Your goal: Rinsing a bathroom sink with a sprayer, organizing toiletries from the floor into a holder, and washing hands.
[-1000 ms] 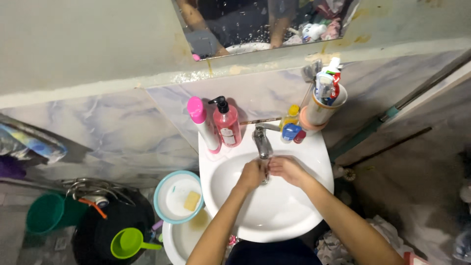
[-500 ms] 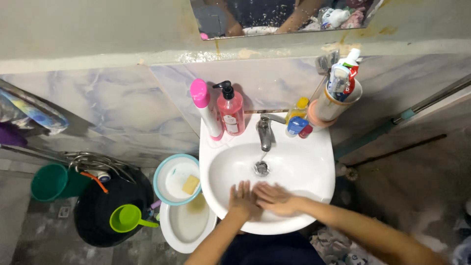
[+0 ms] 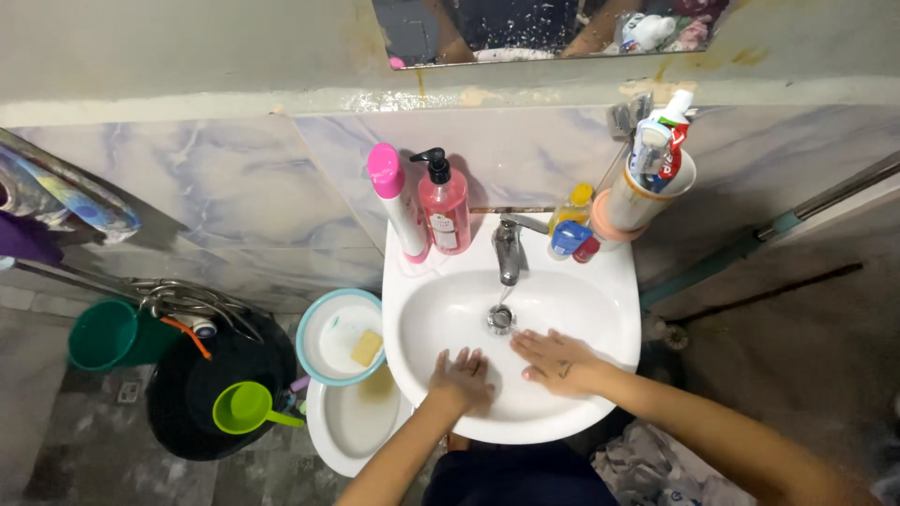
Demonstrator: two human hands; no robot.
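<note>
Since half a second ago, both my hands are no longer pressed together at the near rim; they are sitting apart now, and a second ago they were up under the tap.

From the head view, looking straight down: my left hand (image 3: 459,377) is lying flat and empty inside the white sink (image 3: 609,281), fingers spread wide, palm down on the near slope of the bowl. My right hand (image 3: 555,359) is also open and holding nothing, fingers reaching left toward the drain (image 3: 501,319), resting just beside it without covering it. The two hands are lying near each other but not touching.

The tap (image 3: 507,251) is standing at the back of the sink, directly above the drain; I cannot tell whether water is running. I am judging the bowl to be hard, glazed and slippery when wet, fixed in place, so my hands would be sliding on it rather than gripping; the rim would be the only part to take hold of.

Behind the tap, a pink pump bottle (image 3: 445,204) and a white tube with a pink cap (image 3: 398,208) are standing upright together. To the right, a cup of toothbrushes (image 3: 647,183) is tilting against the wall. Left of the sink, a yellow soap bar (image 3: 366,349) is lying in a blue-rimmed bowl (image 3: 309,323).
</note>
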